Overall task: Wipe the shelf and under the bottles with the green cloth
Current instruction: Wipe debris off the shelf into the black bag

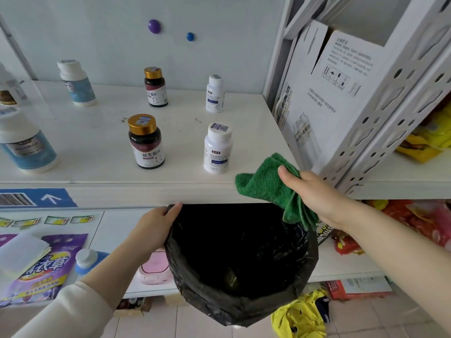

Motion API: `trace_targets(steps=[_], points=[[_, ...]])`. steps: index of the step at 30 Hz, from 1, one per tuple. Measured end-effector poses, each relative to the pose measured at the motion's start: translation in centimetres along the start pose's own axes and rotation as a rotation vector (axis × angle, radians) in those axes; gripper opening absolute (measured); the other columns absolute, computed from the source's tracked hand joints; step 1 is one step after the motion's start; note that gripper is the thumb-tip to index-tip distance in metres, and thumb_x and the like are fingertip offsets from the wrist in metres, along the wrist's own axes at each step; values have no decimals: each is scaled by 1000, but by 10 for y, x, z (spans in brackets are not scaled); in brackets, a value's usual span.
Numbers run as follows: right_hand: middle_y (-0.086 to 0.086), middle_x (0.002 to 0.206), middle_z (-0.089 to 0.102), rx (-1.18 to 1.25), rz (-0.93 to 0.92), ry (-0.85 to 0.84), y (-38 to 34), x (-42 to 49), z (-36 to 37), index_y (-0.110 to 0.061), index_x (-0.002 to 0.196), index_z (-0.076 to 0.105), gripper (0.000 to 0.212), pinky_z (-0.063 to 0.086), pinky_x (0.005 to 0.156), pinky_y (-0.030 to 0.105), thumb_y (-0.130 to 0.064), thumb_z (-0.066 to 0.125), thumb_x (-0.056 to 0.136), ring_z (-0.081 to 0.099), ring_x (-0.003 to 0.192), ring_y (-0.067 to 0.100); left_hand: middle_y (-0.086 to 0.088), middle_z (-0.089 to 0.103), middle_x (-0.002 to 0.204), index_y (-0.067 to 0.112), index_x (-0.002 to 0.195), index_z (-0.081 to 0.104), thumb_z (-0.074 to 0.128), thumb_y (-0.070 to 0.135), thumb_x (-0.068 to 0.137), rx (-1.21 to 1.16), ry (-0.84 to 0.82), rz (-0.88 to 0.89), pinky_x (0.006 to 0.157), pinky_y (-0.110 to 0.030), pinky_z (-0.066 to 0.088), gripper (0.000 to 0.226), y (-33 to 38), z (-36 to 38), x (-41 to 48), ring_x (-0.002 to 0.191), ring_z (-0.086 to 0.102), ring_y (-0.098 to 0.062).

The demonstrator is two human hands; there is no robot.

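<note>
- Shelf [97, 132] carried bottles standing upright and well apart: front dark bottle [146, 142] and rear dark bottle [155, 87] mid-shelf, front white bottle [217, 147] and rear white bottle [215, 93] toward the right, blue-label bottles [76, 82] along the left side.
- Small specks of dirt lay on the shelf between the dark and white bottles.
- Box [341, 93] stood against the shelf's right edge, behind the perforated upright.
- Black bag [244, 308] was held mouth-open just under the shelf's front edge.
- Left hand [156, 223] gripped the bag's rim at its left side, fingers curled over the edge.
- Right hand [314, 193] clamped the cloth [266, 186], thumb on top, at the front edge near the right corner.
- Hands were apart, one on each side of the bag's mouth.
- Cloth was bunched, partly on the shelf top just beside the front white bottle, not touching it.
- Cloth's long axis ran from the shelf top down and to the right across the front edge; its loose tail hung below the right hand, over the bag's right rim.
</note>
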State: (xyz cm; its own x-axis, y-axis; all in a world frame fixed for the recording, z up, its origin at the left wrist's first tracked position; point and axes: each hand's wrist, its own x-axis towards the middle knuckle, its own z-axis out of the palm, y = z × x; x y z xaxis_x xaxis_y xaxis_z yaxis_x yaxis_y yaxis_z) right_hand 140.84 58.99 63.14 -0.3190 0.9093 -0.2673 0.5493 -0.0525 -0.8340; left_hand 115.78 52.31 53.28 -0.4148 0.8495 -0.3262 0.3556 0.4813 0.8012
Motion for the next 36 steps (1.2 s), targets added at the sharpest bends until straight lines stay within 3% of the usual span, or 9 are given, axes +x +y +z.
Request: trace_targets(steps=[3,7,13,21,24,27,31,33,36], points=[[-1,151,28,199,39,22,2,-5,-3,-10,143,26,60,13,114,32,-42,37,94,21,140,14,-13,63,91,13,95,64,46,47,90,-1,3,4,90,-48,49,40,-1,-1,0,97,59,-35],[3,122,59,504,36,187,-15,-3,-18,-12,127,47,45,36,107,42,-40,41,93,56,110,19,-13,63,92,11,96,64,44,47,91,11,-9,13,91,-48,48,41,0,-2,-2,97,59,-35],[0,103,63,526,1,271,-38,19,-33,-13,119,52,41,48,86,37,-42,42,93,61,94,18,-10,63,83,10,92,65,43,47,91,4,-14,4,89,-46,50,43,2,-2,-3,92,61,-34],[2,103,63,515,-192,244,-93,94,-36,-8,125,50,48,50,88,38,-44,40,94,61,98,20,-14,65,85,8,91,64,42,46,92,-3,-21,-45,74,-37,51,45,-5,-20,-2,80,60,-30],[7,124,59,397,-248,246,-112,130,-23,-9,128,48,50,47,97,39,-45,39,94,58,112,23,-14,68,92,12,91,66,44,49,90,-57,-9,-102,81,-41,51,43,-14,-32,-2,87,63,-30],[14,128,57,143,-353,287,-123,160,-4,-9,118,53,44,46,97,35,-43,35,96,55,116,28,-11,68,98,13,94,66,44,45,91,-64,44,-143,82,-43,54,39,-21,-44,-4,93,63,-27],[12,122,58,-302,-519,115,-119,189,33,-11,125,51,39,35,81,20,-35,36,98,53,114,26,2,65,95,31,84,62,44,43,92,-103,86,-166,77,-36,54,23,-29,-58,-3,90,61,-17],[10,114,59,-457,-477,-58,-112,201,54,-14,129,48,39,32,73,18,-35,36,98,52,114,26,4,65,94,32,86,61,44,44,91,-131,85,-187,70,-33,54,22,-32,-63,-4,89,61,-15],[3,95,61,-579,-395,-106,-109,207,68,-15,127,50,41,29,63,21,-39,32,98,50,103,23,1,68,95,27,92,65,44,46,91,-132,73,-205,74,-34,54,29,-35,-64,-4,90,62,-16]])
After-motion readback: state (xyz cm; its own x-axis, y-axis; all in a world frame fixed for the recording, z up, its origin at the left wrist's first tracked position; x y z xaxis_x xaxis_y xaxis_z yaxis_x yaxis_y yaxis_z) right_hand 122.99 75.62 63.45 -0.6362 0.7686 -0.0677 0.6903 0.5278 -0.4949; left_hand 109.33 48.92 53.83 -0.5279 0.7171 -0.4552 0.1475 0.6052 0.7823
